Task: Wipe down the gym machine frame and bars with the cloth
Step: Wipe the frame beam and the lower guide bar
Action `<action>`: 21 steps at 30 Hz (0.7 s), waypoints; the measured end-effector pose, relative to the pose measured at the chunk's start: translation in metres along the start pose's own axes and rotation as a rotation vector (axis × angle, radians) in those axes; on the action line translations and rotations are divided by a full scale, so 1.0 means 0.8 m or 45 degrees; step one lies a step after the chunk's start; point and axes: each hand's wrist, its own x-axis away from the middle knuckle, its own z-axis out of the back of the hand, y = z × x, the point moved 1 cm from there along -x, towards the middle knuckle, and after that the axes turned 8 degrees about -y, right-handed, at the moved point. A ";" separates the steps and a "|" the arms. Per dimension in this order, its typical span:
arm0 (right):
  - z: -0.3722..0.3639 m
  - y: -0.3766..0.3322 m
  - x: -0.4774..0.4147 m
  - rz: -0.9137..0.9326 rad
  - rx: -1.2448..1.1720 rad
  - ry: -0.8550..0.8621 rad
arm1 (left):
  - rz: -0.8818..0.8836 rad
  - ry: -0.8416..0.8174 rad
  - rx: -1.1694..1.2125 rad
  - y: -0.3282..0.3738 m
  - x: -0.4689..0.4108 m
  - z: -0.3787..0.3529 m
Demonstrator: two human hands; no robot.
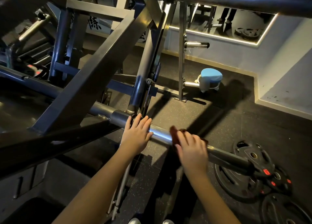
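The dark machine frame [94, 75] fills the left and far side. Its chrome bar [162, 136] runs near-right toward weight plates [243, 171]. The left hand [137, 134] lies open, flat on it, probably bracing. The right hand [192, 149] presses the dark cloth [174, 134] around the bar to wipe.

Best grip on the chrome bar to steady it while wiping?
Take the chrome bar on its bare stretch beside the collar, where the left hand lies, coming from above. It is round, near level and open on top; the right hand works the cloth further out.
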 end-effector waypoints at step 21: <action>-0.006 -0.025 -0.008 -0.162 0.080 -0.033 | 0.031 -0.017 0.046 0.006 0.001 0.004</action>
